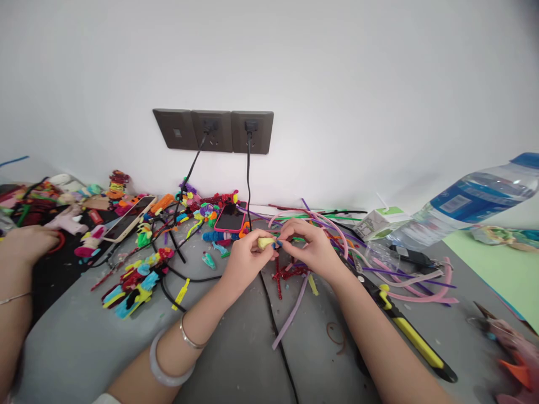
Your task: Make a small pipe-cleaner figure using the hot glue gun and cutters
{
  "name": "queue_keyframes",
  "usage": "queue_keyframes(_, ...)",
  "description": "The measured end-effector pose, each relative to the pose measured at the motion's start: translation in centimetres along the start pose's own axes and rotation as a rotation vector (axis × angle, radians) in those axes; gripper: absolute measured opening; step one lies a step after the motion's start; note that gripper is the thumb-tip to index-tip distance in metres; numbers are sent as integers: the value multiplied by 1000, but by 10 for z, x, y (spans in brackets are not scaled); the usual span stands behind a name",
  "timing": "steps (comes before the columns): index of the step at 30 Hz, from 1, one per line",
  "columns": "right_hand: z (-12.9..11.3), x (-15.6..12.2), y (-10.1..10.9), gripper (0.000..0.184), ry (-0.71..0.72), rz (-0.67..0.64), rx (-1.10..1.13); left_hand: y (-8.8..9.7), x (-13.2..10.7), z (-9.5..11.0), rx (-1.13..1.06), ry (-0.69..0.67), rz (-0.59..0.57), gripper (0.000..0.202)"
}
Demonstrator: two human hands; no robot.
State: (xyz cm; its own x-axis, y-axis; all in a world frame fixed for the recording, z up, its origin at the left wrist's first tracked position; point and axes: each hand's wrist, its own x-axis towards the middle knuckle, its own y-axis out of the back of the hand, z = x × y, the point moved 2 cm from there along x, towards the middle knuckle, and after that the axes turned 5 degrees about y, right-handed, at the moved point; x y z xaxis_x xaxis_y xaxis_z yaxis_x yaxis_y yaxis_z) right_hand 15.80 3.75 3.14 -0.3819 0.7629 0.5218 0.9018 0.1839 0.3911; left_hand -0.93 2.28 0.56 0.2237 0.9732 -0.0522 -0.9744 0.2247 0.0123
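Note:
My left hand (244, 255) is closed around a short pale yellow fuzzy piece (266, 243), its tip poking out toward the right. My right hand (306, 242) pinches at the same piece from the other side, fingers curled together. Both hands hover over the grey table (236, 336), just above a red glittery pipe cleaner (284, 275) and a lilac one (292, 314). Two bracelets sit on my left wrist (177, 353).
Loose pipe cleaners (404, 280) lie to the right with a yellow-handled cutter (410, 331), a milk carton (379, 221) and a tipped water bottle (471, 205). Two phones (231, 217) charge from wall sockets (213, 130). Finished colourful figures (135, 280) lie left. Another person's hand (25, 244) rests at far left.

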Motion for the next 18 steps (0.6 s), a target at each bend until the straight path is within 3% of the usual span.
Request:
queue_keyframes(5, -1, 0, -1, 3, -16, -9, 26, -1, 3, 2, -213, 129, -39, 33)
queue_keyframes(10, 2, -1, -5, 16, -56, -59, 95, -1, 3, 4, -328, 252, -49, 35)
queue_keyframes(14, 4, -2, -5, 15, -76, -73, 133, -2, 2, 4, -337, 280, -104, 32)
queue_keyframes(18, 6, -3, -4, 13, -108, -73, 214, 0, 3, 4, -329, 245, -85, 35)
